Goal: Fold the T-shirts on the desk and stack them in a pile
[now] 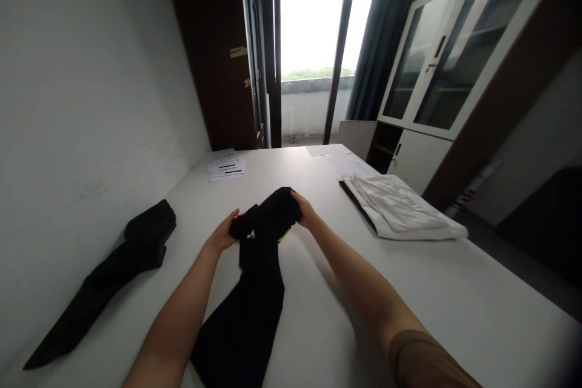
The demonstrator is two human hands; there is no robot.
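Note:
A pair of black trousers (254,291) stretches along the white table from its middle to the near edge, with a small white logo close to the top. My left hand (222,234) grips the left side of the upper end, its thumb up. On the opposite side, my right hand (305,211) is closed on the top right corner of the cloth. A thin yellow edge shows under the fabric beside my right hand. The fingers of both hands are partly hidden by the cloth.
Another long black garment (113,273) lies at the left by the wall. White folded cloth (404,206) with a dark layer beneath it sits on the right of the table (327,279). Papers (226,166) lie at the back left. Glass-door cabinets (436,54) stand at the right.

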